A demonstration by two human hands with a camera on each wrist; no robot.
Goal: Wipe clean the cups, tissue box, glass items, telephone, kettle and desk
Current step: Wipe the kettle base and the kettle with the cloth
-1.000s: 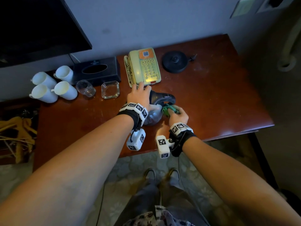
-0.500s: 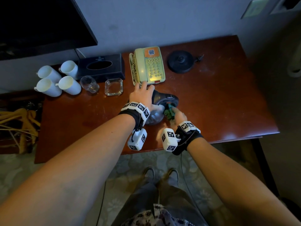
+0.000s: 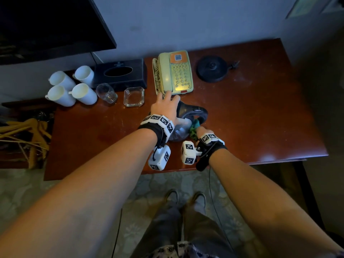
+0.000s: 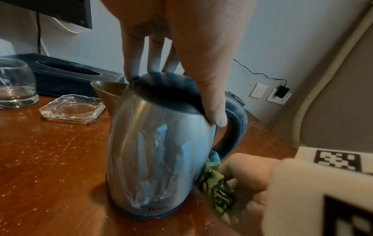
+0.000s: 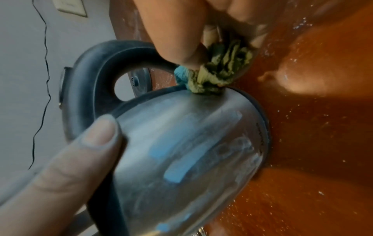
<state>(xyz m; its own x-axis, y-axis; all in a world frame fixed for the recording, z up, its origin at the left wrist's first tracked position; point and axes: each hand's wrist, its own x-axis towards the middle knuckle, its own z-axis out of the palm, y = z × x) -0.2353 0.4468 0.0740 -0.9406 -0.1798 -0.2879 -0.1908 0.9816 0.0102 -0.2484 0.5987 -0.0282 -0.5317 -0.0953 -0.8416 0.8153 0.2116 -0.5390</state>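
Note:
A steel kettle (image 3: 191, 114) with a dark lid and handle stands upright on the red-brown desk (image 3: 260, 118), in front of the telephone (image 3: 175, 73). My left hand (image 3: 165, 107) grips its lid from above, fingers on the far rim and thumb on the near rim (image 4: 214, 115). My right hand (image 3: 203, 132) holds a bunched green and blue cloth (image 3: 194, 127) and presses it on the kettle's (image 5: 181, 151) lower side just under the handle. The cloth (image 4: 214, 183) touches the steel wall, which looks streaky. Both wrists wear marker-tagged bands.
At the back left lie several white cups (image 3: 72, 86), a black tissue box (image 3: 119, 73), a glass tumbler (image 3: 107, 93) and a glass ashtray (image 3: 134, 96). The round kettle base (image 3: 212, 68) sits at the back right. A dark screen (image 3: 46, 25) hangs over the left.
My right hand has rubbed the cloth a short way along the kettle's side below the handle. The left hand keeps its hold on the lid. The head view has shifted slightly.

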